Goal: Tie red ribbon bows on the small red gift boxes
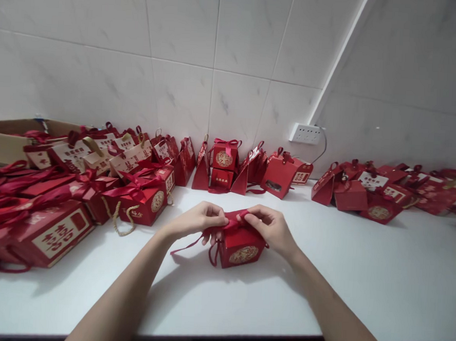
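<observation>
A small red gift box (241, 249) with a round gold emblem on its near end sits on the white table in front of me. Across its top runs a red ribbon (234, 224), with one loose tail trailing left over the table. My left hand (206, 221) is closed in a pinch on the ribbon at the left of the box top. On the right, my right hand (268, 226) pinches the same ribbon between thumb and fingers. The fingers partly hide the knot or bow. A dark red cord hangs at the box's left side.
Red gift boxes with bows (50, 226) crowd the table's left side, near a cardboard carton (1, 149). More stand along the tiled wall, including a stacked pair (223, 165). Another cluster (350, 194) lies right. A power strip (306, 134) is on the wall.
</observation>
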`<state>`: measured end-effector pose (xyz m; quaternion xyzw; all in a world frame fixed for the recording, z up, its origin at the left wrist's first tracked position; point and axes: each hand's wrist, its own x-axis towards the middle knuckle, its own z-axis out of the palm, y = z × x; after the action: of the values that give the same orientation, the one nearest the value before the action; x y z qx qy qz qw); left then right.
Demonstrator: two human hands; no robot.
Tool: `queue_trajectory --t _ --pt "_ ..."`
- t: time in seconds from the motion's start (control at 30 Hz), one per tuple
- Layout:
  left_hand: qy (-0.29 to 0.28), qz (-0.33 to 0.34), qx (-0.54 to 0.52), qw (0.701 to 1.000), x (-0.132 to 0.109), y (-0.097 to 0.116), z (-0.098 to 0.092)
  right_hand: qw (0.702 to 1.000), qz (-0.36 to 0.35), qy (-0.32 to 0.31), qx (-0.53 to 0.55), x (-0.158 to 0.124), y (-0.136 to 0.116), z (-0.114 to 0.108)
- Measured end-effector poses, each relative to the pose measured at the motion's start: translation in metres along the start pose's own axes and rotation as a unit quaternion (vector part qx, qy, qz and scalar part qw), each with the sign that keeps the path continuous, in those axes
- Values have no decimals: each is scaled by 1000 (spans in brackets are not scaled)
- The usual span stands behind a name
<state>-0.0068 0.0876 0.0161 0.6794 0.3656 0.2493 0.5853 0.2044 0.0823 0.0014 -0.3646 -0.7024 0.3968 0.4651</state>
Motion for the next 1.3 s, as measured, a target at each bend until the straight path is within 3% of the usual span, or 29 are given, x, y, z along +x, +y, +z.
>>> queue_trajectory --t 0.2,0.33,0.47,0.63,0.77,0.87,1.03,1.13,1.3 --pt "18 38 143 989 -2 30 2 993 -75 27 -89 -1 6 7" --pt "45 68 331 940 -5 51 4 997 -27 37 -56 -1 6 5" --pt "52 90 452 886 -7 69 9 999 35 39 0 0 5 6" --pt "41 144 517 843 3 83 17 1000 6 10 -19 0 3 5" --pt "65 148 450 878 17 74 13 1000 11 -6 -5 -1 0 5" --pt "129 141 356 915 29 51 8 1000 -18 -4 5 -1 1 7" --pt "219 144 206 943 36 10 10 998 -31 49 16 0 6 14" --pt "209 135 168 954 30 0 15 996 -13 90 15 -1 7 16" --pt "174 161 229 944 16 -1 17 993 -43 103 -28 -4 6 17"
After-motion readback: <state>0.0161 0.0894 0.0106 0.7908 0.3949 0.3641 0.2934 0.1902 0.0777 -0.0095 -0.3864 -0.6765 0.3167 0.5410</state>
